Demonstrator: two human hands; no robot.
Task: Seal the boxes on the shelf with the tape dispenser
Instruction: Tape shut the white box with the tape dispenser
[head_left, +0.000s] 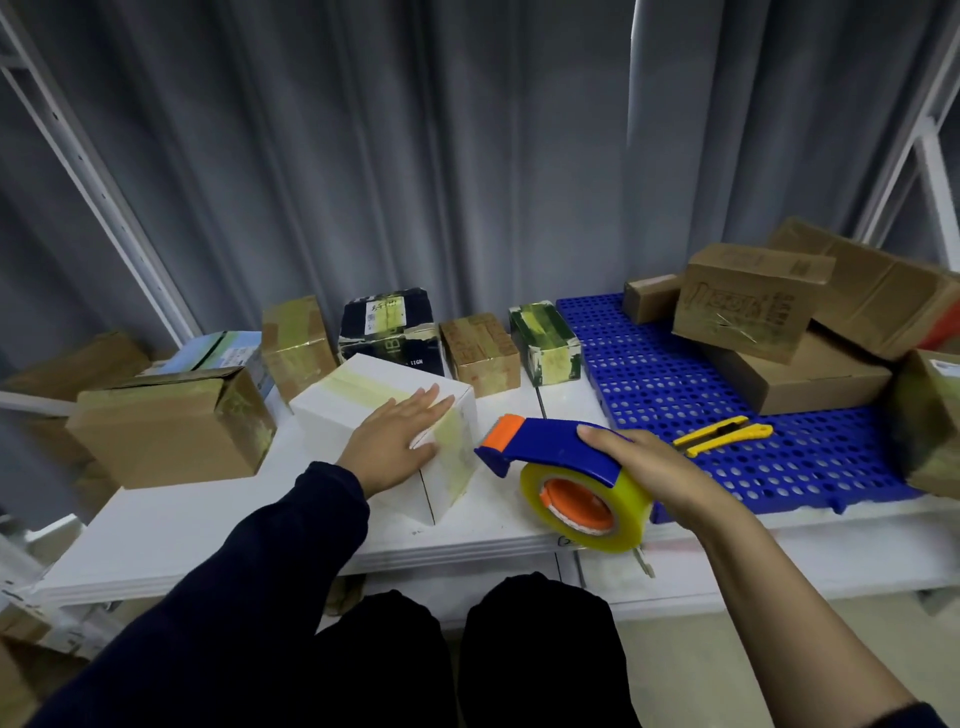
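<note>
A white box (358, 402) sits on the white shelf (208, 519), with a strip of yellowish tape across its top and down its right side. My left hand (397, 436) lies flat on the box's top near the right corner, fingers straight. My right hand (654, 467) grips a blue and orange tape dispenser (550, 449) carrying a roll of clear yellow tape (592, 504). The dispenser hangs just right of the box, its orange nose pointing at the taped side without touching it.
A brown carton (166, 426) stands left of the white box. Several small taped boxes (478, 353) line the back. A blue perforated mat (675, 379) on the right holds a yellow utility knife (722, 434) and stacked brown cartons (753, 301). Grey curtain behind.
</note>
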